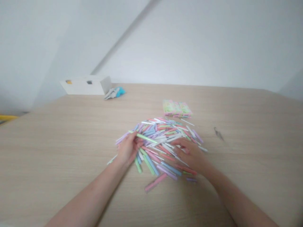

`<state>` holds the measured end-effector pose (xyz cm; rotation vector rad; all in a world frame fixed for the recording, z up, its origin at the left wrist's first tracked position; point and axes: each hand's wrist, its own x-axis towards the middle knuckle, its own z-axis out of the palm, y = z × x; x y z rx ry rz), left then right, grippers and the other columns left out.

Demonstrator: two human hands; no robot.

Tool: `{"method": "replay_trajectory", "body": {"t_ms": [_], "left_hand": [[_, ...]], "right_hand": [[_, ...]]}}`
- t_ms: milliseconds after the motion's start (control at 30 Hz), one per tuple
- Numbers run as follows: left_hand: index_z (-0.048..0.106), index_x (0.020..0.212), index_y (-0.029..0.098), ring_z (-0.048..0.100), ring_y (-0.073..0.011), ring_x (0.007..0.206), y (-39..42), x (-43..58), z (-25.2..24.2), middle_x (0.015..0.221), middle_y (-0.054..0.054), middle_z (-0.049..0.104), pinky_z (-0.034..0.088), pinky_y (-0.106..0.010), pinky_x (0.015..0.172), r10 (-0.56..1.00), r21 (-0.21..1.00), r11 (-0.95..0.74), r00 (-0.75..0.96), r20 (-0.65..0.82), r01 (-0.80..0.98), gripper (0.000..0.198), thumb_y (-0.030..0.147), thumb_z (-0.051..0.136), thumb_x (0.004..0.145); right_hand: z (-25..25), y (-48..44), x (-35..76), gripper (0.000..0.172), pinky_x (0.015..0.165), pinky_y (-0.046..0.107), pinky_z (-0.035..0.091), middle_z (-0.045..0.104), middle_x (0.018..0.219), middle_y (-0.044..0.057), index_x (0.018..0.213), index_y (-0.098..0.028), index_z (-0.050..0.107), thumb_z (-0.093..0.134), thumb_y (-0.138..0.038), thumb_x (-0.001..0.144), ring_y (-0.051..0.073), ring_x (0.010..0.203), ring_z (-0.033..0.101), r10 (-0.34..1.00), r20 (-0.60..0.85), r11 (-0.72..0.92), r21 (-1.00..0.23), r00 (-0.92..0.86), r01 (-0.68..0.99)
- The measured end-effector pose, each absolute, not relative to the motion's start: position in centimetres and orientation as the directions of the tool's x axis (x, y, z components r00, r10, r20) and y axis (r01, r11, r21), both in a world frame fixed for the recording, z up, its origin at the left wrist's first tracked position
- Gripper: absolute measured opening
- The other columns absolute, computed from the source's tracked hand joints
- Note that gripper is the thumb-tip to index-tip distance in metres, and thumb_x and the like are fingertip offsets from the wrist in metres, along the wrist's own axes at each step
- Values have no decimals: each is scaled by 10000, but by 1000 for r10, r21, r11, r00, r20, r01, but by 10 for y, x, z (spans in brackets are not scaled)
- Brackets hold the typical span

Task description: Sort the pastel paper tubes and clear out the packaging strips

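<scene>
From where I stood, the left hand (129,148) pinched a light-green stick (147,137), which pointed out of that grip toward the right hand (191,154). Between and beneath them spread a heap of pastel sticks (163,156); the right fingers curled over it, holding what I couldn't tell, and beyond both grips sat pink-and-green stacks (176,108).

A wood-grain table (71,132) and white wall (201,44) suggest an indoor workspace.
</scene>
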<state>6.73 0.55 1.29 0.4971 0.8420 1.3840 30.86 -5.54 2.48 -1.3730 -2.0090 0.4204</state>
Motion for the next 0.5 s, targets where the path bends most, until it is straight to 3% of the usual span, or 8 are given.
{"method": "replay_trajectory", "body": {"t_ms": [67,133,233,500], "left_hand": [[600,724,103,594,-86,457,5,67,13,560,-5,617,526,-158,431,975,749,155,-23,-222,-644,98,148,608,811],[605,726,99,597,-86,457,6,67,12,563,-9,624,529,-157,433,975,751,157,-22,-222,-642,100,143,599,816],[612,735,98,594,-80,454,5,68,11,564,-9,626,529,-151,436,975,750,165,-11,-223,-641,103,142,589,825],[620,733,92,585,-80,436,2,69,13,546,-15,620,515,-142,412,976,749,186,31,-216,-635,132,131,561,844]], "right_hand": [[27,-74,310,301,944,387,463,636,1151,85,1151,-223,598,511,-217,864,227,1105,566,914,278,403,-552,-295,730],[24,-96,310,472,1051,456,380,502,1364,118,1313,-226,498,556,-275,846,280,1301,414,894,272,446,-448,-358,775],[11,-118,312,657,1115,517,282,312,1522,65,1428,-309,366,610,-329,818,304,1394,270,874,154,485,-325,-461,812],[-10,-96,313,503,1138,518,228,374,1496,80,1407,-291,422,483,-267,907,269,1399,281,876,169,479,-215,-451,851]]}}
